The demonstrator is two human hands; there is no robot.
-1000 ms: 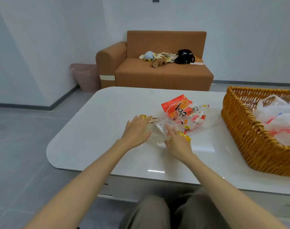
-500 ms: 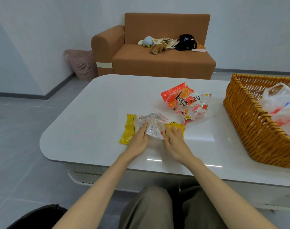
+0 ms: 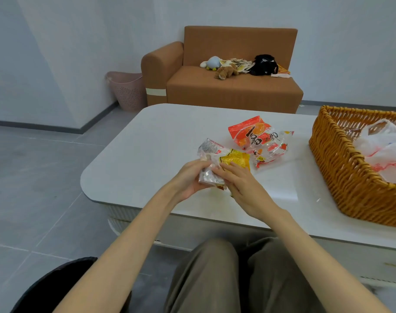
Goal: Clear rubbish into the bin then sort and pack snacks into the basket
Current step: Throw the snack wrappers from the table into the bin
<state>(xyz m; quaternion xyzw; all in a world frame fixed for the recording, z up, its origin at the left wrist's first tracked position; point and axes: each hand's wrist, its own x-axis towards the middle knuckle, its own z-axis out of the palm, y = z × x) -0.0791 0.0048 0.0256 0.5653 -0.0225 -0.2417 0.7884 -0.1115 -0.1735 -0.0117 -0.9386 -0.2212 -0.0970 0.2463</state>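
Both hands hold a crumpled bundle of clear and yellow wrappers [image 3: 224,158] just above the white table [image 3: 151,154], near its front edge. My left hand [image 3: 190,177] cups the bundle from the left and below. My right hand [image 3: 240,181] presses on it from the right, fingers over the yellow part. An orange and clear snack bag [image 3: 260,138] lies on the table just behind the bundle. The wicker basket [image 3: 341,177] stands at the right with white plastic bags [image 3: 386,152] inside.
A pink perforated bin [image 3: 127,91] stands on the floor by the wall, left of a brown sofa [image 3: 226,86] with soft toys. A black object [image 3: 54,288] sits on the floor at the lower left, beside my knees.
The wrappers lay spread flat on the table under my fingers; now both hands have gathered them into one bundle and lifted it off the surface.
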